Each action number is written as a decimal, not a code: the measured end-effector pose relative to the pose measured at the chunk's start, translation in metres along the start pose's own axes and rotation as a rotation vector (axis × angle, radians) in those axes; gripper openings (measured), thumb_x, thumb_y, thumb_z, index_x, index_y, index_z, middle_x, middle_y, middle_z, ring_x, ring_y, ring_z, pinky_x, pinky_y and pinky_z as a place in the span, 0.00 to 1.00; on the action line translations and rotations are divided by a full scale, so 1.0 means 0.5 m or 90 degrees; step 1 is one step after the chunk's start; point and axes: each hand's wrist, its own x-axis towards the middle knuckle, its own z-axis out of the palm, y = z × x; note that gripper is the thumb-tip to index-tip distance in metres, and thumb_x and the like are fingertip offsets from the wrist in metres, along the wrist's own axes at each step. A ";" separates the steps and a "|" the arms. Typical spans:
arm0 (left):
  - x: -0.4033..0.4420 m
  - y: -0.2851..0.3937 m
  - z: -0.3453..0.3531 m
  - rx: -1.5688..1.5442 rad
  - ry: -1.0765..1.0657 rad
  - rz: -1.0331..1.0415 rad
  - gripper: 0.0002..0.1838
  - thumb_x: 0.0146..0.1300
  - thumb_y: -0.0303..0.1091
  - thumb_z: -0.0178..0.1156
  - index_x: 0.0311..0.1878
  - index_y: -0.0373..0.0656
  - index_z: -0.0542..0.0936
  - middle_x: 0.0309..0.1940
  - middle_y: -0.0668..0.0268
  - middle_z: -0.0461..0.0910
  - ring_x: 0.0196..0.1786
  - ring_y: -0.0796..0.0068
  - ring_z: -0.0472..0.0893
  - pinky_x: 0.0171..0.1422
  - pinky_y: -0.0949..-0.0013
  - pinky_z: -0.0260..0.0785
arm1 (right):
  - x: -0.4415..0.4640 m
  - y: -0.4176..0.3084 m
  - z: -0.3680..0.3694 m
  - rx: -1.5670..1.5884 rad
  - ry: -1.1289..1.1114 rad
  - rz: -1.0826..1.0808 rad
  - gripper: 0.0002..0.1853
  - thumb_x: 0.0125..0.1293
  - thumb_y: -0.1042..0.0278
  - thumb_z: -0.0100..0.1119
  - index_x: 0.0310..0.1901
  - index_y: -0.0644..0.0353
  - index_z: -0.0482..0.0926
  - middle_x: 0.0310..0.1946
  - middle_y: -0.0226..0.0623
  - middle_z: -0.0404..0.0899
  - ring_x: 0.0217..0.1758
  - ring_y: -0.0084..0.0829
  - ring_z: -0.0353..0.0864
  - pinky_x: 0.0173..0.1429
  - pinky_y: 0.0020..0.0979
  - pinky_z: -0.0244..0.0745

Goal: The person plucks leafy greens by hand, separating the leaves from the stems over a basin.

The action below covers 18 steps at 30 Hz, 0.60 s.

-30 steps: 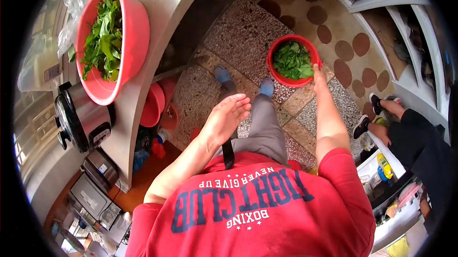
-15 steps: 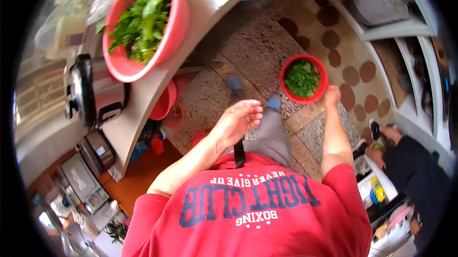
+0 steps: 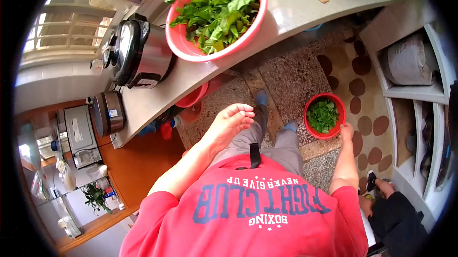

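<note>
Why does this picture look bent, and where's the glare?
In the head view, the counter appears bowed, likely by a wide lens, and the corners go black; in that same view, glare whitens the counter beside the pink bowl, while the greens in the red bowl look fairly clear.

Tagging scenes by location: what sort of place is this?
Likely a kitchen, perhaps a home one: what looks like an electric cooker stands on the counter, near a pink basin of leafy greens, and the right hand grips a red basin holding more greens.

A kitchen, with an electric cooker on the counter beside 1 pink basin of leafy greens.
</note>
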 end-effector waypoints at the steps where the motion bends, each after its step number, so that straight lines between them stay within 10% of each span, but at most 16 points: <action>1: -0.009 0.015 -0.005 -0.005 0.011 0.019 0.09 0.68 0.28 0.54 0.49 0.38 0.75 0.42 0.66 0.77 0.43 0.78 0.78 0.50 0.75 0.72 | 0.000 -0.005 -0.017 -0.058 -0.024 0.021 0.16 0.61 0.71 0.57 0.51 0.62 0.74 0.38 0.35 0.81 0.33 0.32 0.79 0.32 0.35 0.73; 9: -0.030 0.140 -0.072 0.152 0.078 0.238 0.10 0.67 0.26 0.53 0.50 0.36 0.74 0.41 0.66 0.77 0.42 0.79 0.77 0.50 0.76 0.71 | -0.137 -0.241 -0.073 0.426 -0.069 0.073 0.04 0.69 0.72 0.51 0.41 0.61 0.76 0.26 0.27 0.76 0.22 0.19 0.73 0.23 0.19 0.68; 18: 0.057 0.294 -0.200 0.380 0.151 0.411 0.10 0.64 0.26 0.56 0.47 0.34 0.76 0.44 0.65 0.78 0.44 0.77 0.78 0.51 0.74 0.70 | -0.241 -0.439 -0.114 0.309 -0.021 0.043 0.05 0.67 0.76 0.53 0.42 0.63 0.76 0.27 0.29 0.76 0.23 0.19 0.74 0.24 0.18 0.69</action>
